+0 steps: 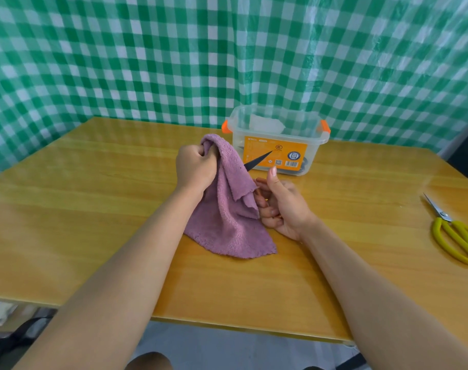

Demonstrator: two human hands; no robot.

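Green-and-white check curtain [120, 62] fills the back, one sheet, hanging in folds. One yellow wooden table [94, 209] under everything.

One purple cloth [227, 222], middle of the table. Its top is bunched up in my left hand [195, 166] and the rest hangs down, with the lower corner spread flat on the tabletop. Long axis runs from the raised bunch at far left down to the near-right corner.

One clear plastic box [311, 145] at the far edge, just behind the cloth. No lid on it, two orange latches [226, 126], one at each end, and one orange label [274, 153] on the near wall. One whitish lump [266, 122] sits inside.

One pair of scissors [457, 236] at far right, well apart from my hands. The yellow handles are near me and the steel blades point away and slightly left.

One black blade [256, 162] pokes out of the cloth folds. Its long axis is diagonal, with the tip pointing up-right at the box label. The base is hidden in the cloth and no handle is visible.

Hands, two, are near each other but not touching, with the cloth between them. My left is fisted tight on the cloth bunch, knuckles toward me. My right hand [283, 206] is palm-left with the thumb up and the fingers curled in at the cloth's right edge. Tiny orange bits show between the fingers, and I cannot tell if it grips anything.
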